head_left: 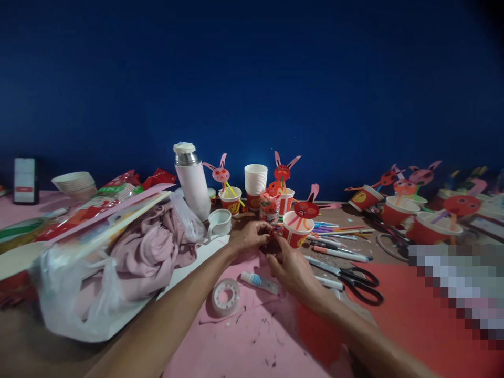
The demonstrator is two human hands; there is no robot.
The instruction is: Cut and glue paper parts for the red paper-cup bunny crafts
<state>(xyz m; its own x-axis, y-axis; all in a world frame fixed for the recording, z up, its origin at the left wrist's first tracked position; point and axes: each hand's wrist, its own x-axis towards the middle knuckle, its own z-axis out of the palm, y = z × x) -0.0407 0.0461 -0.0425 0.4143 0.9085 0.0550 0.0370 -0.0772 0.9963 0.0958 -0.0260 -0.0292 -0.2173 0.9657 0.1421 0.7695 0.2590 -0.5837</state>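
Note:
Over the pink paper [220,346], my left hand [252,236] and my right hand [289,268] meet with fingertips pinched together. Something small and dark reddish seems to be between them, too small to make out. Just beyond stands a red-and-white paper cup [296,237] with a red paper rabbit head [306,209] on a stick. A clear cup [270,207] of red-orange pieces is behind my fingertips. Below my hands lie a small glue bottle [260,282] and a roll of clear tape [226,297]. To the right are black-handled scissors [360,283].
Pens [340,253] and colored sticks [334,229] lie at the right, before several rabbit cups [399,210]. A thermos [192,184], a white cup [219,222] and stacked paper cups [255,181] stand behind. Leftward are a plastic bag [79,299], pink cloth [145,252] and a phone [25,181].

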